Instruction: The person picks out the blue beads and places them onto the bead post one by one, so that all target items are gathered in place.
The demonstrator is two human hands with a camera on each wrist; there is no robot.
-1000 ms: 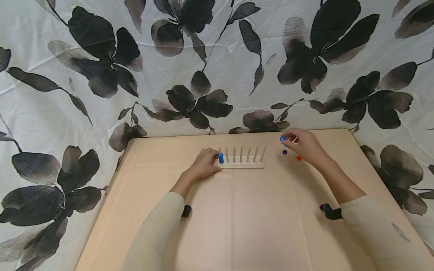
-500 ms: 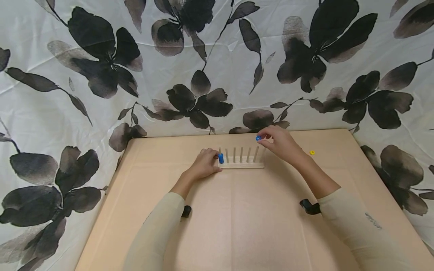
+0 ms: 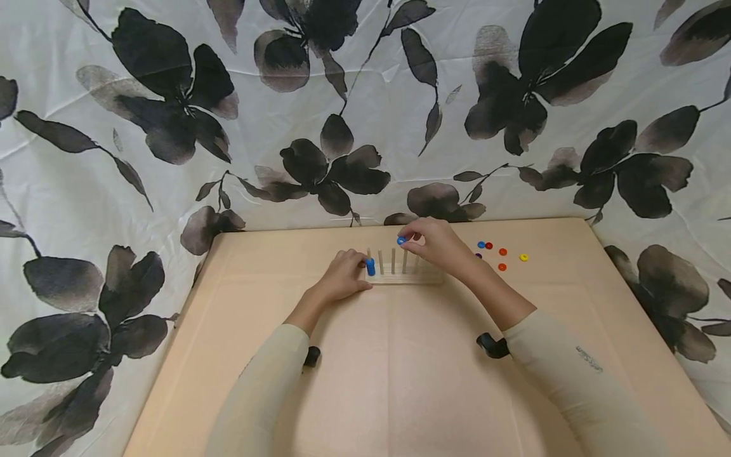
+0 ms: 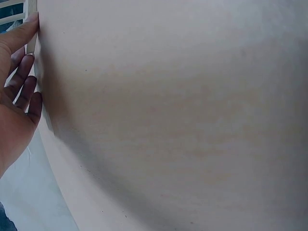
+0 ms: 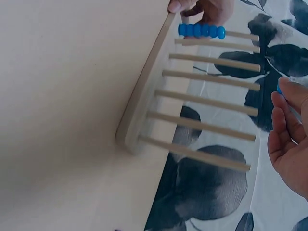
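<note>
A wooden peg rack point(image 3: 407, 278) with a row of upright pegs stands near the table's far edge. Blue beads point(image 5: 202, 31) are stacked on its leftmost peg; the other pegs are bare in the right wrist view. My left hand point(image 3: 342, 276) grips the rack's left end, the thumb on the base in the left wrist view point(image 4: 17, 106). Between thumb and fingertip, my right hand point(image 3: 436, 244) pinches one blue bead point(image 3: 401, 240), held above the pegs around the rack's middle. This hand hides part of the rack's right side in the head view.
Right of the rack lie loose beads: a blue one point(image 3: 481, 244), a dark red one point(image 3: 488, 245), two orange ones point(image 3: 502, 252), a yellow one point(image 3: 523, 258) and a partly hidden purple one point(image 3: 478, 256). A floral cloth point(image 3: 342, 95) hangs behind the table point(image 3: 434, 368).
My right hand has carried the blue bead leftward from the loose beads to above the rack, uncovering those beads. The left hand and the rack have stayed put.
</note>
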